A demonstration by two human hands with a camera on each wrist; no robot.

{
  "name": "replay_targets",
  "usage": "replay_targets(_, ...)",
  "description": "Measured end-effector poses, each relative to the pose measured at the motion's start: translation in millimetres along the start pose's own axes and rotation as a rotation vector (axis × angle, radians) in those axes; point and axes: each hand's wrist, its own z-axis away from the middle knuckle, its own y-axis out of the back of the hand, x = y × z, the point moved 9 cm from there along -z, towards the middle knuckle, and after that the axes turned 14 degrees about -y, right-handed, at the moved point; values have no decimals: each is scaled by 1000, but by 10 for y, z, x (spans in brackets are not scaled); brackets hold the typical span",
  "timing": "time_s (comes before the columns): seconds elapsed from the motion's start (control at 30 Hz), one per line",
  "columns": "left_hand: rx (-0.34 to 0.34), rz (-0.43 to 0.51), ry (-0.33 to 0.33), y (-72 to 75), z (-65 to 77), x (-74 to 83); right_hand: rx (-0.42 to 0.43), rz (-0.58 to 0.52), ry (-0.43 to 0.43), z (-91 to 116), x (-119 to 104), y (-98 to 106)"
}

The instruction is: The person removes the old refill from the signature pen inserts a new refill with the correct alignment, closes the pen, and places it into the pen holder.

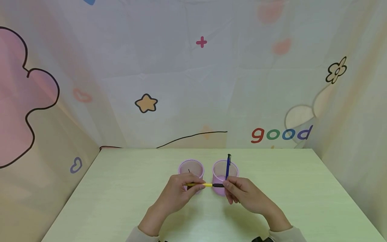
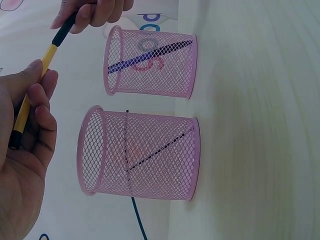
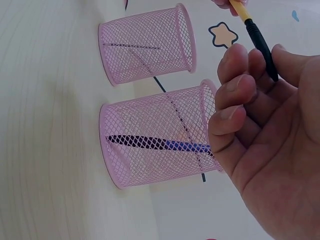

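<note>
A yellow pen (image 1: 208, 185) with a black front part lies level between the two hands, above the front of two pink mesh pen holders. My left hand (image 1: 176, 193) grips its yellow barrel between thumb and fingers, and the black tail end shows near the palm in the left wrist view. At the black front part, the thumb and fingers of my right hand (image 1: 249, 196) pinch. Behind that hand a blue pen (image 1: 227, 167) leans clip-up in the right pen holder (image 2: 150, 87). Inside the left pen holder (image 2: 150, 187) slants a thin dark stick (image 2: 162, 147).
Both pen holders stand side by side on a pale wooden table (image 1: 130, 178). A printed cloth (image 1: 181, 80) hangs behind the table and along both sides. Its dark curved line shows through the mesh in the wrist views.
</note>
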Motion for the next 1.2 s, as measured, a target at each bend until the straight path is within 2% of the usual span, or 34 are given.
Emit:
replay_targets(0.43,1,-1,7,4,12,-38,11,-13,43,12,-56,19)
replay_targets(1.2,7,9,-10,27,6,-16,5,-27,-19,13,-24,14)
